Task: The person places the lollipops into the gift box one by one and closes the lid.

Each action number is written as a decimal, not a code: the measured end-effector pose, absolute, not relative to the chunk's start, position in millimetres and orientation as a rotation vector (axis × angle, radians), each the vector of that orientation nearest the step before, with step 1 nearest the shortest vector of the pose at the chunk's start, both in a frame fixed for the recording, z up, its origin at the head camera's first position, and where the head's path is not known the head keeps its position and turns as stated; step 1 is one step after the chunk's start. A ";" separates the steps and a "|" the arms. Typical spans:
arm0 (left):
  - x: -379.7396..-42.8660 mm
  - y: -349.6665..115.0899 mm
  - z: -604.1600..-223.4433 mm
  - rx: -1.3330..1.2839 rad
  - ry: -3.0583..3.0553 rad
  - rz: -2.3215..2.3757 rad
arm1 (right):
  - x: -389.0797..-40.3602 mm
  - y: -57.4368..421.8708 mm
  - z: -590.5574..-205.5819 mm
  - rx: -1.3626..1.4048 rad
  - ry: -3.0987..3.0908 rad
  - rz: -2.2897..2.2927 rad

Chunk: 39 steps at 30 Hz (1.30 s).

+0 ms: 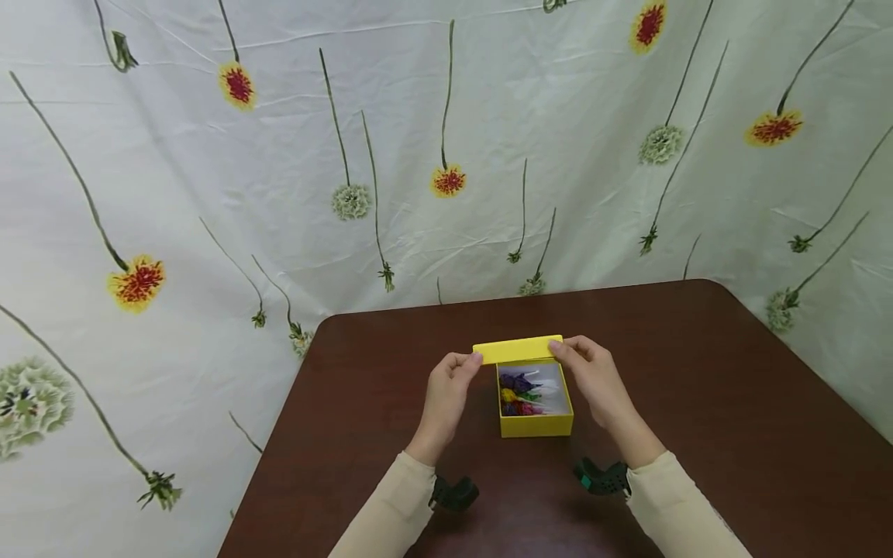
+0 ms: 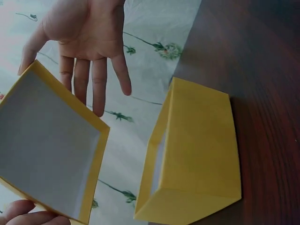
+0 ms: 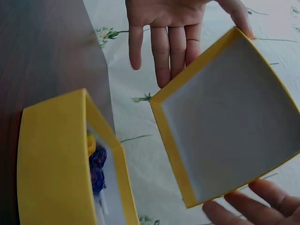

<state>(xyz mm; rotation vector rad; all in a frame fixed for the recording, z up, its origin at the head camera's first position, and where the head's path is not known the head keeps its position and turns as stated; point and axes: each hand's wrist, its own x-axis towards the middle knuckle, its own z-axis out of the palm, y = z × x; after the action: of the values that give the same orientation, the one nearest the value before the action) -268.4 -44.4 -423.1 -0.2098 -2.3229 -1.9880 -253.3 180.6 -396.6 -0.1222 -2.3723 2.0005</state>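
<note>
Lid (image 1: pixel 517 349) is yellow outside and white inside, a shallow square piece of thin card with low walls. It is held in the air between both hands, tilted up, just above the far edge of the box (image 1: pixel 536 425). The left hand (image 1: pixel 447 395) pinches its left end with thumb and fingertips; the right hand (image 1: pixel 594 378) pinches its right end in the same way. In the wrist views the other fingers are spread and straight behind the lid (image 2: pixel 49 150) (image 3: pixel 229 117).

The box is also yellow, white inside, and it stands open on the dark brown table (image 1: pixel 732 403), near the middle. Inside lie small coloured things (image 1: pixel 519 394), purple, yellow, red and green; what they are I cannot tell. A white cloth with printed flowers (image 1: pixel 446 116) hangs behind the table. Both arms wear cream sleeves (image 1: pixel 398 504), and a black camera mount (image 1: pixel 453 493) sits at each wrist.
</note>
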 end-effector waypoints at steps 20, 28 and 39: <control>-274.9 -44.3 -470.6 -0.668 -2.691 -1.749 | -254.1 210.1 -465.6 0.272 -2.714 1.562; -276.5 -42.3 -478.6 -0.666 -2.721 -1.725 | -255.4 209.8 -473.6 0.278 -2.713 1.521; -276.9 -36.3 -479.6 -0.585 -2.878 -1.607 | -260.2 213.4 -482.8 0.252 -2.748 1.561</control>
<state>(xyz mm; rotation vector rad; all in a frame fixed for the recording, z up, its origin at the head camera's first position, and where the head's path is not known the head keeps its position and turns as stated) -276.9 -36.3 -479.6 -0.5850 -2.8778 -1.6075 -260.2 213.4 -482.8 0.2521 -2.7478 1.5608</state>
